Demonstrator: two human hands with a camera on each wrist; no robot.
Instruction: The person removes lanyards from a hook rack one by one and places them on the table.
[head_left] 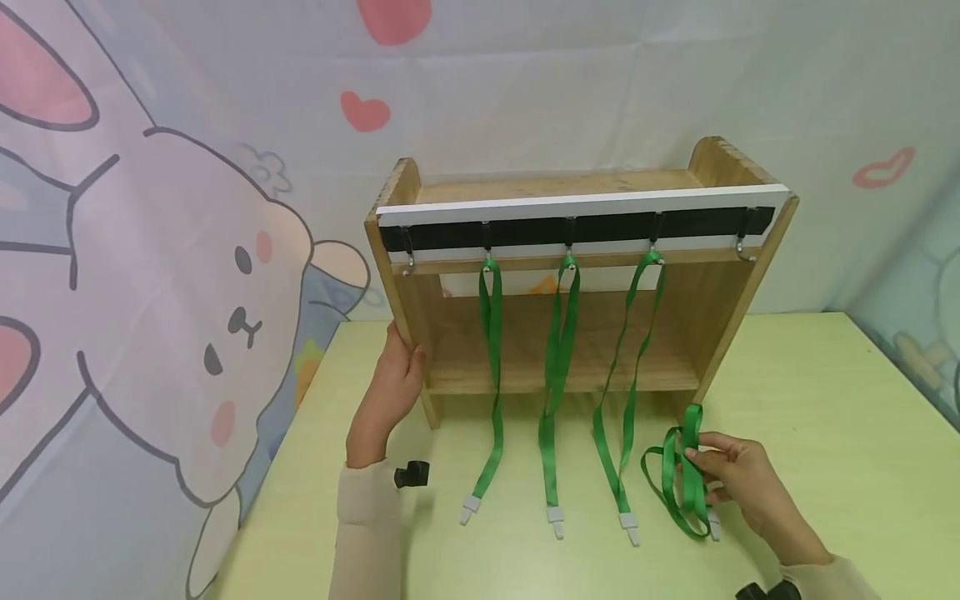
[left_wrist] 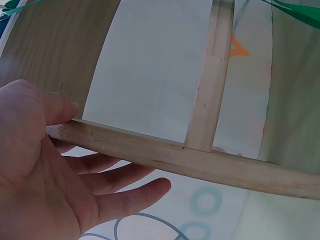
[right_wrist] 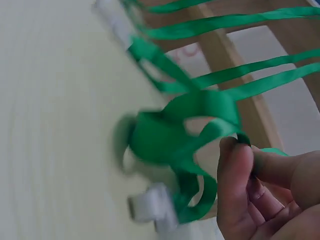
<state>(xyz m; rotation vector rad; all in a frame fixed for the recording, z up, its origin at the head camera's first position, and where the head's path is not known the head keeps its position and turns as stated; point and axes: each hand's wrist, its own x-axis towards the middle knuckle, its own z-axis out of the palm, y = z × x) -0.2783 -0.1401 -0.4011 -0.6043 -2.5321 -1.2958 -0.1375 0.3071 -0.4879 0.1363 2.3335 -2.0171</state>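
Lower right, the right hand (head_left: 741, 477) pinches a green lanyard (head_left: 691, 490); centre-left, the left hand (head_left: 390, 390) grips a wooden rack (head_left: 525, 333).

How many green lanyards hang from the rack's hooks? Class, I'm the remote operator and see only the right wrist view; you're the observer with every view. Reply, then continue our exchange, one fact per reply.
Observer: Three green lanyards hang there, as the head view shows.
Operator: Is any place up there free?
Observer: Yes. The leftmost hook and the rightmost hook, as seen from the head camera, are bare.
Operator: What is the left hand doing?
Observer: It grips the wooden rack at its side, with the thumb on one face of the edge and the fingers on the other.
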